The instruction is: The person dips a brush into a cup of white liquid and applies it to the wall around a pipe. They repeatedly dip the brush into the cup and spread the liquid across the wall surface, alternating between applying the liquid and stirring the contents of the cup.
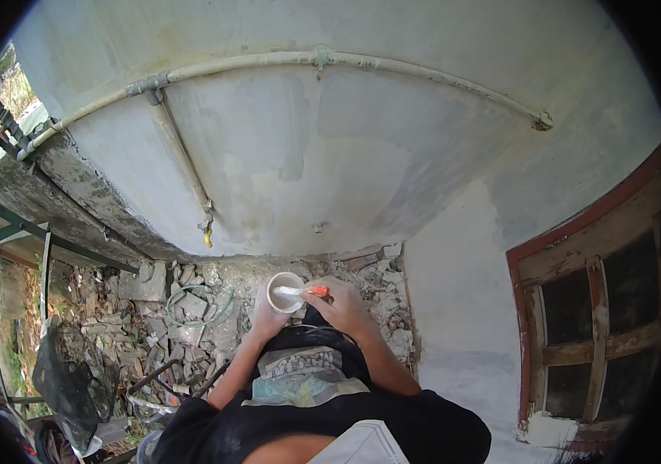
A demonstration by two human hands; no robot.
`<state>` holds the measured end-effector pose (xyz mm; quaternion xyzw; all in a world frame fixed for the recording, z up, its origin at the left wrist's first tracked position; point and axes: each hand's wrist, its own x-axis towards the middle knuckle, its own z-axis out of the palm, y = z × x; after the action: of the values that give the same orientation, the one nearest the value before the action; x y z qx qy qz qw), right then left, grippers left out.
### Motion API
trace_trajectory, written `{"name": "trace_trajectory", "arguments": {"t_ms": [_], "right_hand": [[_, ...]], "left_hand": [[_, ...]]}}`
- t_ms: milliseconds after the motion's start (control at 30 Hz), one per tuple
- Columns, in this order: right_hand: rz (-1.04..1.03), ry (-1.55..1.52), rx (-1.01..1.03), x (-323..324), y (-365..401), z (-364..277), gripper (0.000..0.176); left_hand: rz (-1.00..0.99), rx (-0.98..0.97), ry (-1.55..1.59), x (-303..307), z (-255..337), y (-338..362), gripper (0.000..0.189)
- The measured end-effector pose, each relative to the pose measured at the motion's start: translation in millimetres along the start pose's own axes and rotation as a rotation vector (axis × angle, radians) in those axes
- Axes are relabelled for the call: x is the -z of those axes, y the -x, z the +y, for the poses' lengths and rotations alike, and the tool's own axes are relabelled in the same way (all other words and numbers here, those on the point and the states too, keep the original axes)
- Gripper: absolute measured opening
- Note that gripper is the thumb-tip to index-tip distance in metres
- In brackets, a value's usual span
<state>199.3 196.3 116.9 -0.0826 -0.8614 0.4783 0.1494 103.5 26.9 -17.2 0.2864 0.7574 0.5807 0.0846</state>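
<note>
My left hand [270, 315] is wrapped round a small white tub [288, 278], held in front of my waist with its mouth facing up. Between the fingers of my right hand [346, 308] is an orange-handled paintbrush [316, 291]. Its white-coated front part reaches over the tub's rim and into the mouth; the coating hides its exact shape. Pale smears mark both hands. What fills the tub is hard to make out.
Ahead rises a patchy white wall [269, 155], crossed by a pipe [245, 60] with a yellow-ended tap [208, 238]. Broken rubble [191, 305] and a green hose [172, 319] lie underfoot. A black bag [68, 379] hangs at left; a framed window [597, 332] stands right.
</note>
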Motion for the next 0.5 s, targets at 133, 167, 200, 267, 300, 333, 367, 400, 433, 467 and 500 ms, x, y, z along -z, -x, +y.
{"name": "trace_trajectory", "arguments": {"t_ms": [133,167,200,267,300,333,367,400,433,467,500], "right_hand": [[-0.001,0.021,0.020,-1,-1,-1,0.023],[-0.039,0.025,-0.006,0,0,-3,0.023],[-0.067,0.033,-0.035,1,1,-4,0.024],[0.040,0.059,0.039,-7,3,7,0.024],[0.097,0.062,0.133,-8,4,11,0.024],[0.140,0.082,0.115,-4,4,9,0.024],[0.100,0.103,0.091,-2,5,5,0.025],[0.052,0.118,0.071,-1,6,2,0.025],[0.071,0.119,0.064,0,7,3,0.025],[0.063,0.093,0.056,-1,7,3,0.026],[0.051,0.066,0.050,-2,8,4,0.026]], "left_hand": [[-0.052,0.026,-0.007,-1,-7,3,0.079],[-0.061,0.049,0.039,-4,-9,3,0.078],[-0.067,0.025,0.038,-4,-13,2,0.077],[-0.085,0.046,0.135,-5,-19,1,0.077],[-0.063,0.101,0.204,-8,-19,0,0.077],[-0.109,0.081,0.216,-10,-14,0,0.077],[-0.101,0.103,0.267,-9,-10,1,0.078],[-0.085,0.131,0.314,-8,-5,0,0.078],[-0.104,0.124,0.311,-7,-1,-2,0.078],[-0.106,0.087,0.280,-7,3,-3,0.077],[-0.104,0.051,0.249,-8,6,-3,0.075]]}}
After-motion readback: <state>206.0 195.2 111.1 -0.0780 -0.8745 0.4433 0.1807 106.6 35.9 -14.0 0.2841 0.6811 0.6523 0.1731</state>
